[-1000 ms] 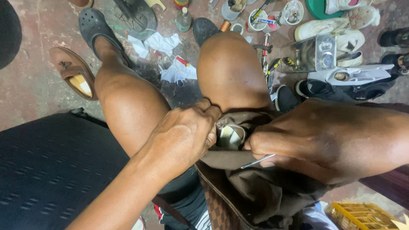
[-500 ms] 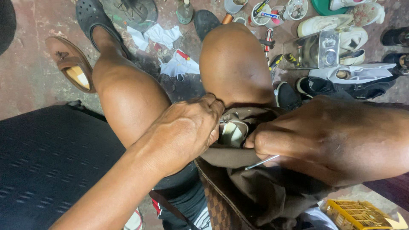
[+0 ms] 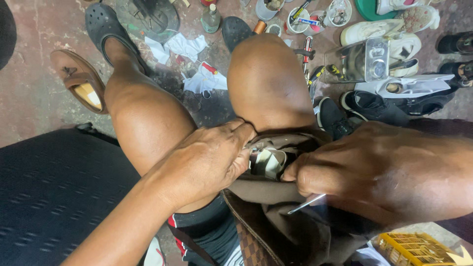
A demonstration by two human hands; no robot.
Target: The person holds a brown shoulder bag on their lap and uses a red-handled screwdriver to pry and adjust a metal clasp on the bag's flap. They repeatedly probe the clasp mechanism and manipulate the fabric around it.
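2 hands are working a brown bag [image 3: 276,197] on the lap.

The left hand [image 3: 207,160] is pinching the bag's opening edge; the right hand [image 3: 379,167], just right of it, is gripping the fabric and a thin metal needle [image 3: 306,203] slanting down-left. Shoes [image 3: 389,29] and small tools [image 3: 308,49] are lying beyond the knees on the floor [image 3: 29,88].

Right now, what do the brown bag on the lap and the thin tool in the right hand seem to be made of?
The brown bag looks like soft leather or imitation leather with a matte finish: it folds in limp creases, and one strip shows a checkered pattern. The thin tool looks like bare metal, since it is slim, straight and gives a bright glint. The right hand hides its other end, so I cannot tell more.
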